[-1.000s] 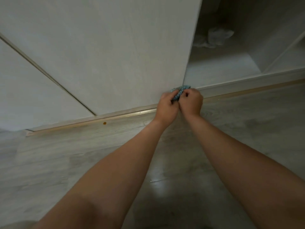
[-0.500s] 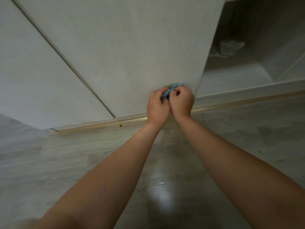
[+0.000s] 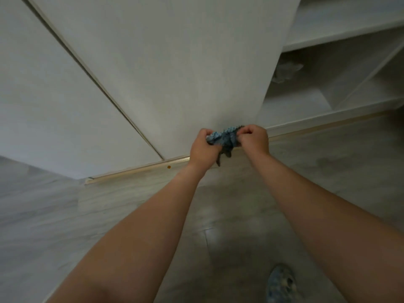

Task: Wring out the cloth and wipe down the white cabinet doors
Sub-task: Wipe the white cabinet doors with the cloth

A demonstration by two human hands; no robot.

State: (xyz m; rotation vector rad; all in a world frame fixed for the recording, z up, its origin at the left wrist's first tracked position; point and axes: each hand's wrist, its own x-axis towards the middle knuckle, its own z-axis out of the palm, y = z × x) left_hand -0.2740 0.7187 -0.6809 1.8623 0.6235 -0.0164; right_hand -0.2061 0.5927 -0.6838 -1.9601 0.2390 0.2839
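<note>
White cabinet doors [image 3: 170,68] fill the upper frame, two sliding panels above a pale wooden floor track [image 3: 140,169]; to the right the cabinet stands open, showing shelves [image 3: 341,33] with a crumpled pale thing [image 3: 286,72] in the lower bay, too dim to name. Grey plank floor [image 3: 328,162] below, one blue patterned shoe [image 3: 281,285] at bottom edge. Both arms reach forward. Blue cloth [image 3: 225,137] held up in the air in front of the right-hand door's lower edge, stretched between the two hands, a dark tail drooping beneath. Left hand [image 3: 202,149] grips its left end, fingers curled round it; right hand [image 3: 253,138] pinches the right end, knuckles up. Judged: light, soft, limp, probably damp, so somewhat slick and prone to drip; no fragility. Best held at the two bunched ends, as now, for twisting; then flattened under a palm for wiping.
</note>
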